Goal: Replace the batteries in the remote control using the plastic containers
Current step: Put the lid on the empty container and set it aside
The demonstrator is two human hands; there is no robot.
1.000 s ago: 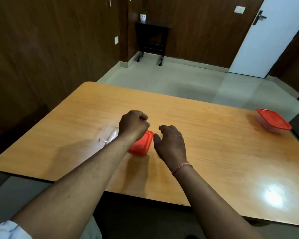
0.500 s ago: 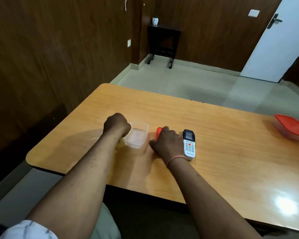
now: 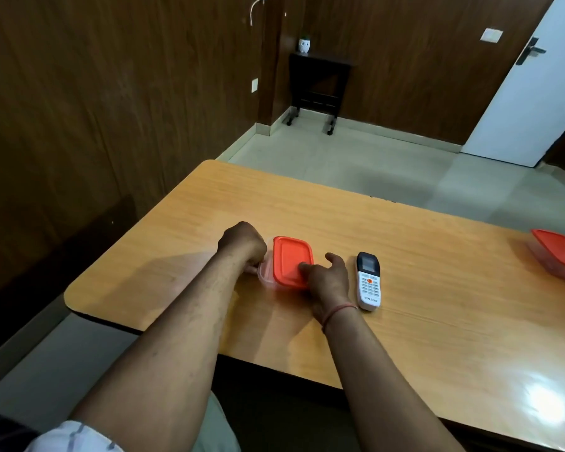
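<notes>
A small clear plastic container (image 3: 264, 276) stands on the wooden table (image 3: 421, 288) in front of me. An orange-red lid (image 3: 289, 257) lies on top of it, shifted a little to the right so the container's left rim shows. My left hand (image 3: 242, 244) is curled against the container's left edge and holds it. My right hand (image 3: 328, 282) grips the lid's near right corner, thumb on top. A white remote control (image 3: 368, 282) with a dark screen lies face up just right of my right hand. No batteries are visible.
A second clear container with an orange-red lid (image 3: 558, 252) stands at the table's far right edge. Beyond the table are a tiled floor, a dark side table (image 3: 318, 83) against the wood-panelled wall, and a white door (image 3: 529, 93).
The container stood uncovered half a second ago, with the lid under my right hand beside it. Now the lid lies over the container, and my left hand still holds its left edge.
</notes>
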